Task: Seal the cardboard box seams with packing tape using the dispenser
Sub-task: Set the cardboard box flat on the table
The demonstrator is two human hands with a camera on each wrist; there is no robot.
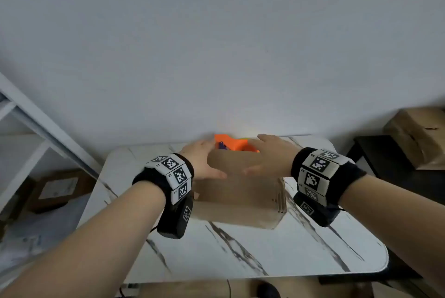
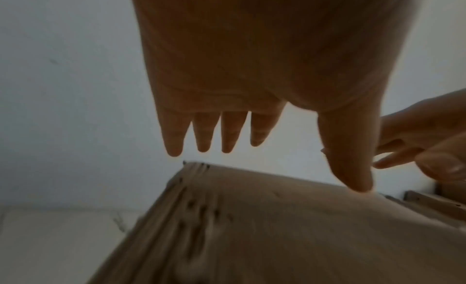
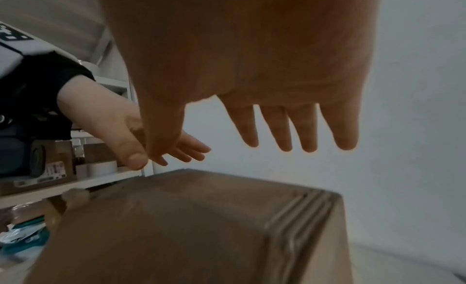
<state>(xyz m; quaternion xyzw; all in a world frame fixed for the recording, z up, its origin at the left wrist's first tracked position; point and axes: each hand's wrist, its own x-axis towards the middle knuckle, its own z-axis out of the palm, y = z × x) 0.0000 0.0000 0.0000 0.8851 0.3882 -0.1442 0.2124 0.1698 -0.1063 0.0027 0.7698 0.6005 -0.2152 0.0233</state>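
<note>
A brown cardboard box (image 1: 240, 191) sits in the middle of the marble table (image 1: 240, 254). Behind it, against the wall, lies an orange tape dispenser (image 1: 228, 142), partly hidden by the box and both hands. My left hand (image 1: 204, 160) hovers over the box's far left part with straight, spread fingers (image 2: 201, 132); its thumb tip (image 2: 358, 184) touches the box top (image 2: 277, 228). My right hand (image 1: 269, 153) reaches over the box's far right part, fingers (image 3: 297, 126) straight and apart, holding nothing above the box (image 3: 189, 228).
A white shelf unit (image 1: 29, 124) stands at the left with a labelled carton (image 1: 55, 189) on the floor below. Another cardboard box (image 1: 419, 136) rests on a dark stand at the right. The wall runs close behind the table.
</note>
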